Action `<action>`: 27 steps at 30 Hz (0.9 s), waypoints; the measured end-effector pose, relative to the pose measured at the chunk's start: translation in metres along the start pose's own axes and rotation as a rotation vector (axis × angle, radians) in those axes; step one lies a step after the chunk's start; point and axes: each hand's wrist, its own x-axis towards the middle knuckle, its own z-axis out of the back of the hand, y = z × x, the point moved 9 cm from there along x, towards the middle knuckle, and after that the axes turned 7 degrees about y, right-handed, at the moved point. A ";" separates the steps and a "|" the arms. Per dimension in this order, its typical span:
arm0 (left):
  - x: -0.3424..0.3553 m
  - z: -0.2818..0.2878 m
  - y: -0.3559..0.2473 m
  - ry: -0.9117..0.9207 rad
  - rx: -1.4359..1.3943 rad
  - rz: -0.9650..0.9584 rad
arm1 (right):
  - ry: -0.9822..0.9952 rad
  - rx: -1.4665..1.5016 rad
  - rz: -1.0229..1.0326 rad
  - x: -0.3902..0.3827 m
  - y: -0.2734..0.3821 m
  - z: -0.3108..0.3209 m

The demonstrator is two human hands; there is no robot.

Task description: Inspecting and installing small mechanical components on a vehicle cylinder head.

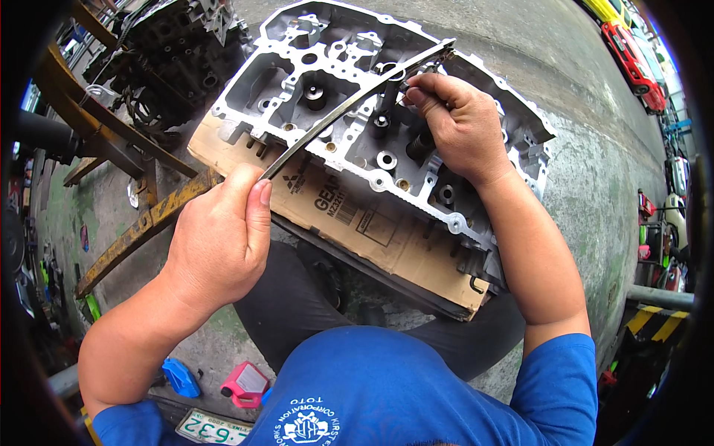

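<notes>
Grasping a slim metal bar point(349, 102): left grip point(223, 234); right grip point(462, 123), hold unclear, over hollowed cast-metal block point(352, 137)

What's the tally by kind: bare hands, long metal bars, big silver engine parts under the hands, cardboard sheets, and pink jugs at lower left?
Hands: 2 (left hand, right hand)
Long metal bar: 1
Big silver engine part: 1
Cardboard sheet: 1
Pink jug: 1
Total: 6
</notes>
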 end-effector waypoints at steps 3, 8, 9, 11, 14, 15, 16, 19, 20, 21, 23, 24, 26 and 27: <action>0.001 0.003 -0.001 0.013 0.001 0.002 | -0.008 0.017 0.010 0.000 -0.001 0.000; -0.004 0.000 0.000 0.001 -0.007 -0.007 | -0.031 -0.014 0.061 -0.001 0.002 0.002; -0.006 -0.001 0.001 -0.011 -0.009 -0.016 | -0.022 -0.011 0.053 -0.001 0.001 0.001; -0.006 -0.003 0.001 -0.009 -0.008 -0.013 | -0.013 -0.006 0.045 0.000 0.001 0.001; -0.007 -0.004 0.000 -0.014 0.000 -0.009 | -0.014 0.031 0.023 0.000 0.000 0.001; -0.007 -0.004 0.000 -0.020 0.004 -0.013 | -0.018 0.022 0.023 0.000 0.000 0.001; -0.007 -0.005 0.000 -0.019 0.005 -0.011 | -0.022 0.012 0.023 0.000 0.001 0.001; -0.006 -0.006 -0.001 -0.033 0.008 -0.018 | -0.032 0.014 0.031 -0.001 -0.001 0.000; -0.006 -0.008 -0.001 -0.026 0.007 -0.017 | -0.033 0.013 0.031 -0.001 -0.002 0.000; -0.006 -0.010 0.000 -0.019 0.004 -0.017 | -0.039 -0.003 0.037 -0.001 -0.001 0.000; -0.006 -0.012 0.001 -0.030 0.010 -0.024 | -0.046 -0.021 0.044 -0.001 0.000 0.001; -0.007 -0.013 0.001 -0.039 0.016 -0.029 | -0.045 -0.018 0.035 -0.001 0.000 0.000; -0.007 -0.016 -0.001 -0.046 0.009 -0.031 | -0.042 -0.015 0.026 -0.001 0.000 0.000; -0.007 -0.017 -0.001 -0.051 0.005 -0.035 | -0.046 -0.022 0.030 -0.001 0.001 0.000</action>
